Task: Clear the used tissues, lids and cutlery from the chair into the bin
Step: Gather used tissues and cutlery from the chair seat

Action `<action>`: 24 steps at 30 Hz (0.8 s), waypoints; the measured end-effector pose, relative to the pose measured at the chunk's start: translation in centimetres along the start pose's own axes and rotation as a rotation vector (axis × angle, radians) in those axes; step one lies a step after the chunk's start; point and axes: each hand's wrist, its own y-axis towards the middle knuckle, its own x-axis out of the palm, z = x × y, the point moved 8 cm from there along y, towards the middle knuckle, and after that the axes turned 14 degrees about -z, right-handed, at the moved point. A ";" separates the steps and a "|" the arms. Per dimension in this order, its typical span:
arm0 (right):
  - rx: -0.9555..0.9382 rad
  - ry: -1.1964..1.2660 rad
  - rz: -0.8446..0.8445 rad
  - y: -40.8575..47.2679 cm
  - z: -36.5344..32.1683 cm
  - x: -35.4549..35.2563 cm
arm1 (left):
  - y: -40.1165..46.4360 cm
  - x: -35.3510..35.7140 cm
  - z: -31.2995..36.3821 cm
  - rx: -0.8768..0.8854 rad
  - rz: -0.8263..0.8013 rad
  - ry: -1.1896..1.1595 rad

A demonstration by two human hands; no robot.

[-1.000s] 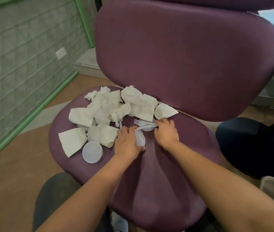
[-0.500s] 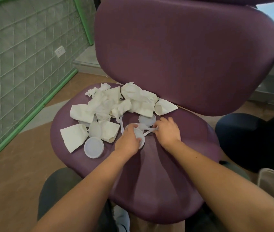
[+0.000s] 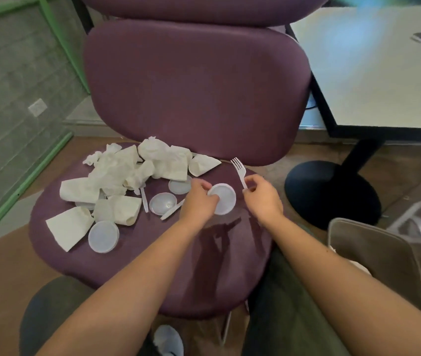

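Fingers of the left hand [image 3: 199, 199] curl round the edge of a round white plastic lid [image 3: 222, 199], holding it lifted just above the purple chair seat [image 3: 196, 265]. Just to the right of that lid, the right hand [image 3: 263, 196] pinches the handle of a white plastic fork [image 3: 239, 170] between thumb and fingertips, tines pointing up and away toward the chair's backrest [image 3: 196, 91].

Left of the left hand, three more translucent lids lie on the seat: one just beyond its knuckles [image 3: 179, 185], one beside its thumb side [image 3: 163, 203], and one farther left near the seat's front edge [image 3: 103, 236]. A white plastic utensil handle [image 3: 172, 209] lies slanted between the nearer lid and the left wrist; another piece of white cutlery [image 3: 144, 200] lies farther left, its upper end tucked under the tissues, so its kind cannot be told. Beyond and left of both hands sits a heap of crumpled used tissues [image 3: 137, 168], with folded ones spread out from it: one just beyond the left hand [image 3: 203, 164] and one at the far left front [image 3: 69, 227].

Right of the right hand stand a black round table base [image 3: 332, 194] and a pale tabletop [image 3: 374, 68]; nearer the right forearm is a grey-brown bin rim [image 3: 374, 242].
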 end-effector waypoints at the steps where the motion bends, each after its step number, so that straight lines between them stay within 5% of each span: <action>1: 0.011 0.031 0.030 -0.6 0.9 -1.4 | 0.0 1.2 1.1 0.030 -0.018 -0.008; 10: 0.200 0.361 0.213 -6.0 10.9 -9.3 | -0.5 13.0 9.3 0.236 -0.266 -0.020; 24: 0.565 0.409 0.264 -11.4 28.0 -13.5 | -2.2 32.3 10.8 0.192 -0.543 0.300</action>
